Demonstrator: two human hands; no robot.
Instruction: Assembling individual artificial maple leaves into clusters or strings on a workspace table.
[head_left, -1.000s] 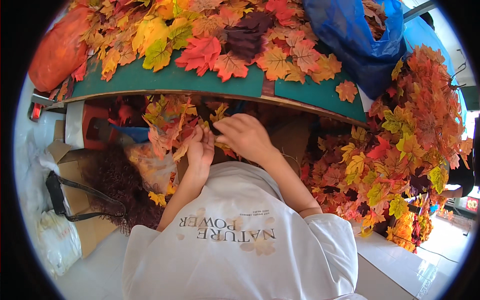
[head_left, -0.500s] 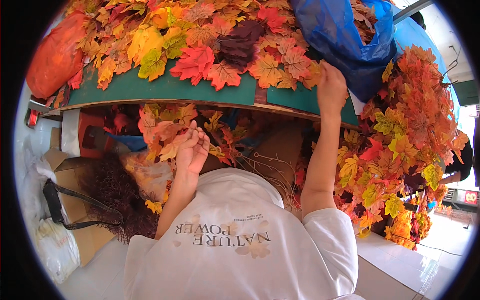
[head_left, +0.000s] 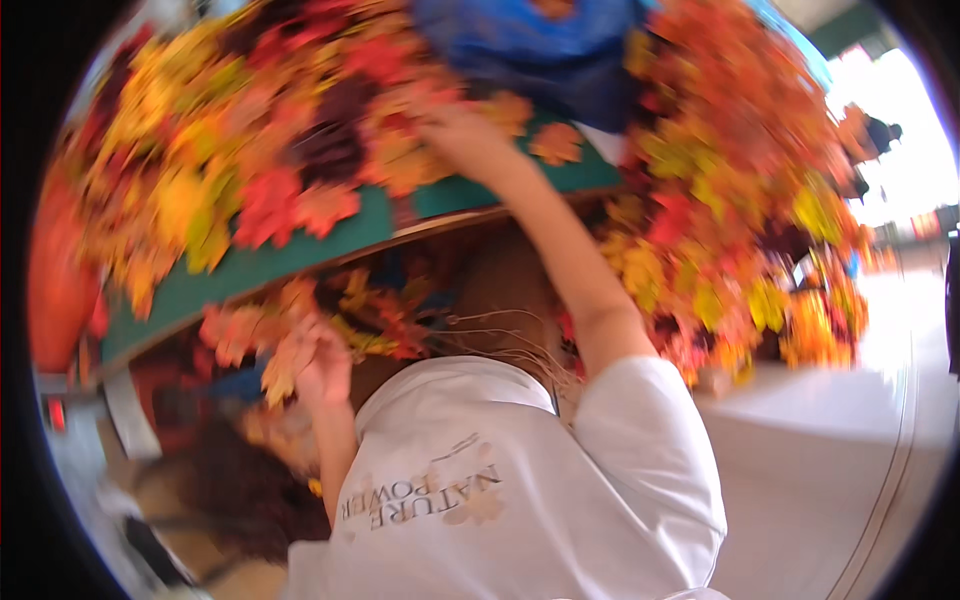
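Observation:
The picture is smeared by motion. Low in front of the table edge, my left hand (head_left: 325, 365) is closed around part of an artificial maple leaf garland (head_left: 240, 330), with orange-pink leaves beside its fingers. Light, string-like stems (head_left: 500, 330) trail across my lap to the right of it. My right hand (head_left: 455, 135) reaches over the green tabletop (head_left: 460, 195) into a heap of loose artificial maple leaves (head_left: 330, 130) in red, orange, yellow and dark purple. Its fingertips are among the leaves and blurred, so whether they grip one is unclear.
A blue plastic bag (head_left: 540, 60) stands on the table's far side. Finished-looking leaf garlands (head_left: 730, 180) hang in a thick bunch at the right. A red bag (head_left: 60, 270) sits at the left end, and a dark curly bundle (head_left: 240, 490) lies below left.
My head view has turned, so the scene is tilted and shifted left. My right hand has moved from the table's front edge area into the leaf heap. My left hand stays by the garland.

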